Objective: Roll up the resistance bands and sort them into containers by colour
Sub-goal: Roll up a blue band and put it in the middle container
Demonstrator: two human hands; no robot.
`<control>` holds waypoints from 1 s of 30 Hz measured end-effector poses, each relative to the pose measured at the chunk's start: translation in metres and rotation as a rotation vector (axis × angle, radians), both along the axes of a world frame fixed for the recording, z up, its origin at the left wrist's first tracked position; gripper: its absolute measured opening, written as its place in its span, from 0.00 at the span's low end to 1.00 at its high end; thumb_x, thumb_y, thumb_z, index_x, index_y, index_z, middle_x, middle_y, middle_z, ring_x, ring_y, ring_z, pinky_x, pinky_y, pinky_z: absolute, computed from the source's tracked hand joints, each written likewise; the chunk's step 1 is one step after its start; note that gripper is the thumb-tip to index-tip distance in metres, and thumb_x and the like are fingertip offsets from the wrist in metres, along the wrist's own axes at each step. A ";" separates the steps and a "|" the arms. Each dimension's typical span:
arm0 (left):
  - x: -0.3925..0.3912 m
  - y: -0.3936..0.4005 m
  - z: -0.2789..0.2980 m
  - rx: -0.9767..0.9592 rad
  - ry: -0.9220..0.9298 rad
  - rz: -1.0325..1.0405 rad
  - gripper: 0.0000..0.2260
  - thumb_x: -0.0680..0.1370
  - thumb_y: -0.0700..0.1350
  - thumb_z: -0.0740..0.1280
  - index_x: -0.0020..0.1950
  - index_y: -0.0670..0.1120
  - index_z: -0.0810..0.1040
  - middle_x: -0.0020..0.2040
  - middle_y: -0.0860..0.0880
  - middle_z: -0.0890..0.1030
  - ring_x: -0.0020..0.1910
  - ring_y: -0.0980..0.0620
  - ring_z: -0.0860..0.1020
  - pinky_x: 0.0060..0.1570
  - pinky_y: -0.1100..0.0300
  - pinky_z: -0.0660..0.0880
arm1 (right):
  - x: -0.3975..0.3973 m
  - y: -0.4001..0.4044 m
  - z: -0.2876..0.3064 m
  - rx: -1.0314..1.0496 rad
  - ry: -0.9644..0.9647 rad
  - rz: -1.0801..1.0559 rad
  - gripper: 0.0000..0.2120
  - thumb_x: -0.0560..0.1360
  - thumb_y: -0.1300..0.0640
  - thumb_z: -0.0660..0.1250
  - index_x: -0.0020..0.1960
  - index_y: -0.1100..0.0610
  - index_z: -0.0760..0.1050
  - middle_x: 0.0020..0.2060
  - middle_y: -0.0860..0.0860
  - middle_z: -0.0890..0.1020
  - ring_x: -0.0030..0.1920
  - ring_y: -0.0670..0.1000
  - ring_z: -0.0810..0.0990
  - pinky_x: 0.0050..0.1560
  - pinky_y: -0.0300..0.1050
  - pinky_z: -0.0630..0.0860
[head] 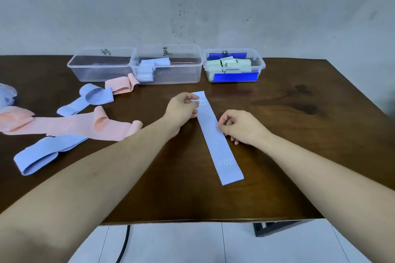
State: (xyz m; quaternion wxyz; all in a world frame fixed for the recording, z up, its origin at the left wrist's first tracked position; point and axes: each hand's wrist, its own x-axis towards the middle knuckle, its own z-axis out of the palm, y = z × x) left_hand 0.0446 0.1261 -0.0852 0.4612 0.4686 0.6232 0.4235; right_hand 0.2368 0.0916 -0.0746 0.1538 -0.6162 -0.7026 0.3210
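Three clear plastic containers [166, 64] stand in a row at the back of the dark wooden table [299, 134]. A flat light-blue resistance band [215, 141] lies before them, with loose pink and blue bands [70, 126] to its left.

Dark wood, clear plastic, matt stretch cloth.

Surface [277, 113] of dark brown wood, grain and a darker knot showing at right of frame, smooth with a faint sheen near the far edge. Blue band [215, 136] at centre, flat, matt, cloth-like, smooth, with pale printed figures near its lower end. Pink bands [70, 126] and other blue bands [46, 153] at left, same soft matt look, limp and folded. Three containers along the far edge: left container [100, 66], middle container [168, 66] and right container [234, 66], all clear glossy plastic, the right one with shiny dark blue clips. Wall [192, 6] behind, dull grey, rough, speckled.
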 end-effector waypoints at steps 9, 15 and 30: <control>0.019 -0.082 -0.005 0.167 0.297 -0.184 0.04 0.79 0.45 0.68 0.49 0.53 0.81 0.44 0.57 0.82 0.41 0.64 0.78 0.40 0.74 0.71 | 0.036 -0.043 -0.003 0.125 0.123 0.264 0.05 0.77 0.57 0.71 0.47 0.46 0.81 0.39 0.43 0.81 0.36 0.39 0.77 0.38 0.31 0.72; 0.037 -0.137 -0.021 0.263 0.382 -0.247 0.07 0.77 0.41 0.71 0.47 0.54 0.80 0.44 0.53 0.81 0.41 0.60 0.77 0.45 0.70 0.72 | 0.067 -0.071 -0.025 0.271 0.121 0.487 0.06 0.74 0.52 0.75 0.50 0.47 0.81 0.46 0.42 0.81 0.47 0.43 0.77 0.50 0.36 0.74; 0.054 -0.190 -0.028 0.560 0.821 -0.259 0.06 0.76 0.46 0.73 0.52 0.48 0.84 0.47 0.55 0.81 0.46 0.57 0.76 0.50 0.60 0.74 | 0.074 -0.091 -0.041 0.466 0.024 0.578 0.07 0.79 0.49 0.69 0.51 0.49 0.84 0.47 0.39 0.78 0.49 0.44 0.73 0.55 0.40 0.72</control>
